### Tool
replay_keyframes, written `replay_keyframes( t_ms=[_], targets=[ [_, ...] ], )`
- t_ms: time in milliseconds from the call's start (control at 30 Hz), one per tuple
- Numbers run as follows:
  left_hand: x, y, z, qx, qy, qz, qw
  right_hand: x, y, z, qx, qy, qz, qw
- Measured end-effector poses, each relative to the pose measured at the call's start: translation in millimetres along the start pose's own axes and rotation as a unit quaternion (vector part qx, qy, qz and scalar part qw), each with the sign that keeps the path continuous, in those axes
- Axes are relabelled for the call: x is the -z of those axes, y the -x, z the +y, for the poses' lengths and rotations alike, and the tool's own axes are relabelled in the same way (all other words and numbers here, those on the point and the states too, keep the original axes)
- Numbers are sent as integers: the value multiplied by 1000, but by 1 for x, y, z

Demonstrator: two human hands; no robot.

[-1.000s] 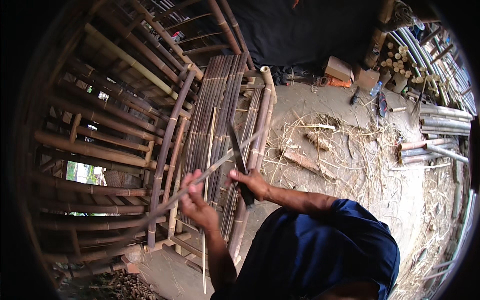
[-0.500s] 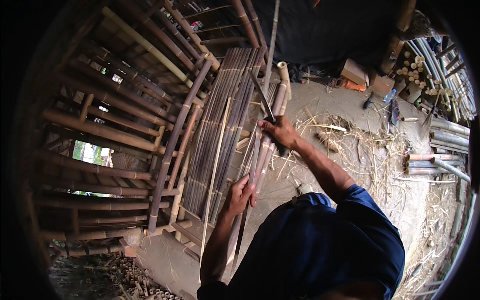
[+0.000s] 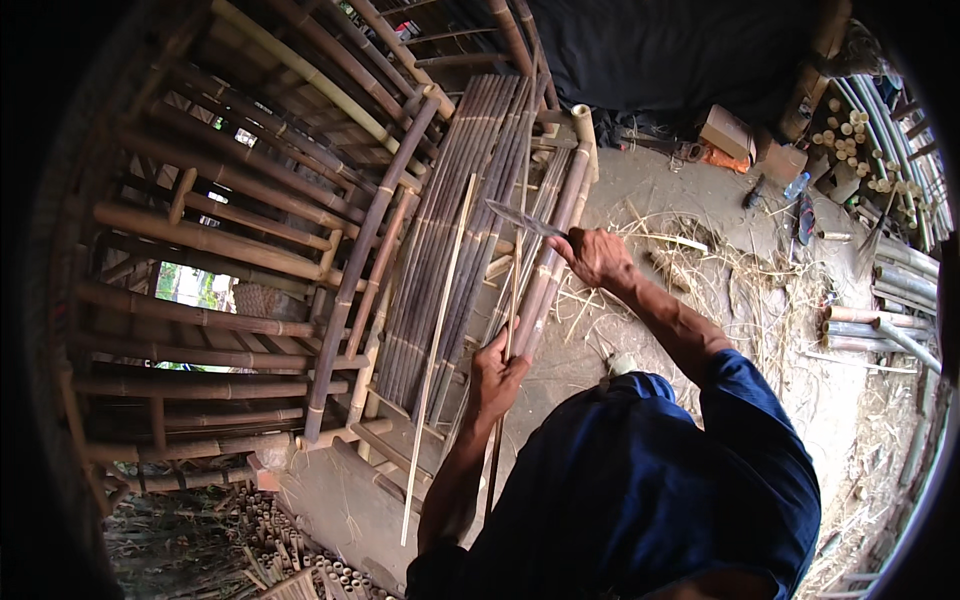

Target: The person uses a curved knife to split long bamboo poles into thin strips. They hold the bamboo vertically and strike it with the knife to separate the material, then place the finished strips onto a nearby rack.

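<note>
A knife point(image 3: 527, 219) is gripped in my right hand point(image 3: 602, 259), its blade pointing up and left across the bamboo bench. My left hand point(image 3: 497, 378) is closed round a thin bamboo strip point(image 3: 516, 275), which runs lengthwise past the blade and down beside my forearm. Whether the blade touches the strip I cannot tell. Under both hands lies the thick bamboo rail point(image 3: 566, 222) on the bench's right side. To the left, dark bamboo slats point(image 3: 430, 260) form a long flat surface. A pale loose strip point(image 3: 441, 330) lies across them.
Bamboo frames point(image 3: 210, 255) stand stacked along the left. Shavings point(image 3: 740, 285) litter the floor at right. Bamboo poles point(image 3: 880, 330) lie at the far right, with a cardboard box point(image 3: 727, 135) and a plastic bottle point(image 3: 796, 186) farther back. Cut bamboo pieces point(image 3: 290, 550) are piled lower left.
The knife has swung from pointing steeply up to lying more across the bench. My right hand has moved slightly right. The strip's far end no longer reaches the top of the view.
</note>
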State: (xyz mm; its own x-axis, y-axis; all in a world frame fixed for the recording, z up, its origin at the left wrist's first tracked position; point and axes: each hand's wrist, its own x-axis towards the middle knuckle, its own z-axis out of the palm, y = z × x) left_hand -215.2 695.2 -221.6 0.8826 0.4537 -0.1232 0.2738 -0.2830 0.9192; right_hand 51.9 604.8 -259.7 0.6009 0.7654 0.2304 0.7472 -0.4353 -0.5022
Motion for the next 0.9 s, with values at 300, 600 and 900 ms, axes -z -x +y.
replay_keyframes(
  t_ms=[300,600,900],
  targets=[
    [5,14,26,-27,5,45,999,-13,27,-22,72,-47,-11,996],
    [12,63,44,-9,-23,-9,1000,21,-23,11,-66,-35,-93,993],
    [38,179,1,-8,-92,-43,995,78,-109,153,-61,37,226,971]
  ],
)
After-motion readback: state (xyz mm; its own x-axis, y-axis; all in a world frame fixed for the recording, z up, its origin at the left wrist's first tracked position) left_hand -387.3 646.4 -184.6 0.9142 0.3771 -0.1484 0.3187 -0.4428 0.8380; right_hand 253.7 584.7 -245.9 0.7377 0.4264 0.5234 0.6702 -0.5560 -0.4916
